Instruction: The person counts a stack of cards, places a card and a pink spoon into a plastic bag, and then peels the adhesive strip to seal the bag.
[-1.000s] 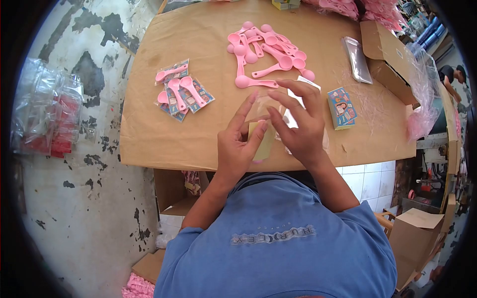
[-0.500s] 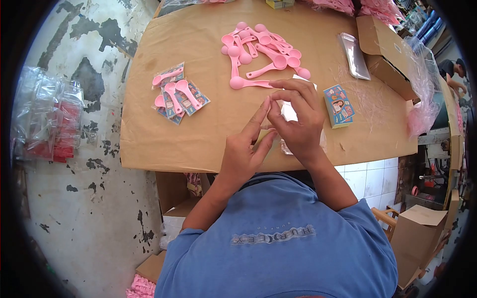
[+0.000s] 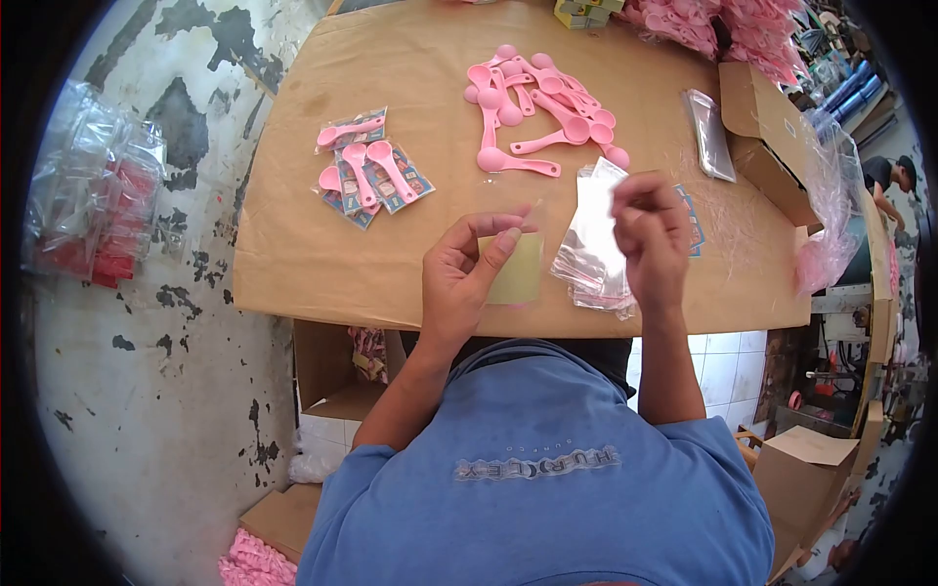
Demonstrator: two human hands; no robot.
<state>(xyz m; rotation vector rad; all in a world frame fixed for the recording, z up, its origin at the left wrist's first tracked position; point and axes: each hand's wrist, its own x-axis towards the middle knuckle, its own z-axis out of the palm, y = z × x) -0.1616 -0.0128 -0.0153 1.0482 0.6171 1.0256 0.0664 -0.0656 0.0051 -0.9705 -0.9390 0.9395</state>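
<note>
My left hand (image 3: 467, 273) pinches a small clear plastic bag by its top edge, thumb against fingers. A pale yellow card (image 3: 515, 278) shows through the bag, which hangs over the table's near side. Slightly blurred, my right hand (image 3: 653, 230) is raised with its fingers curled together; what they hold, if anything, is hidden. Beside it lies a stack of clear plastic bags (image 3: 589, 244). A stack of blue printed cards (image 3: 695, 220) is partly hidden behind that hand. Pink measuring spoons (image 3: 532, 107) form a loose pile beyond both hands.
Several bagged cards with pink spoons (image 3: 371, 176) lie at the left. A clear plastic pack (image 3: 710, 135) and an open cardboard box (image 3: 767, 137) stand at the right. Pink bundles (image 3: 674, 24) fill the far right corner. Another person (image 3: 884, 181) is at the far right.
My hands have separated: the right moved away to the right, while the left kept the bag. The bag stack and yellow card are now more visible. The view has shifted slightly.
</note>
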